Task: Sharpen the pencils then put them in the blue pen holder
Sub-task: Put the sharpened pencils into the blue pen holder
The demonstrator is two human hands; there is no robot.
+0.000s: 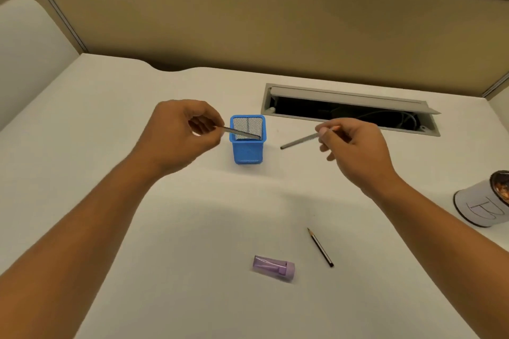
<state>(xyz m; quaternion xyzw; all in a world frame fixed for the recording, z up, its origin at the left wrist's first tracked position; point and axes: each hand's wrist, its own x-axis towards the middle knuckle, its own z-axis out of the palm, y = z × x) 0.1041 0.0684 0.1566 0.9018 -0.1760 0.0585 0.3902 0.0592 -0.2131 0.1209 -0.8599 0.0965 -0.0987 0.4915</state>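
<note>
Pencil (242, 132) in left hand (179, 135) over blue holder (248, 150) mouth.

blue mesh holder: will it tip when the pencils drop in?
The blue pen holder looks light: thin open mesh, and it looks empty. It stands taller than it is wide, so a sideways knock from the left hand's pencil, angled across its rim, could probably tip it. Its flat square base on the desk means it probably won't roll.
</note>
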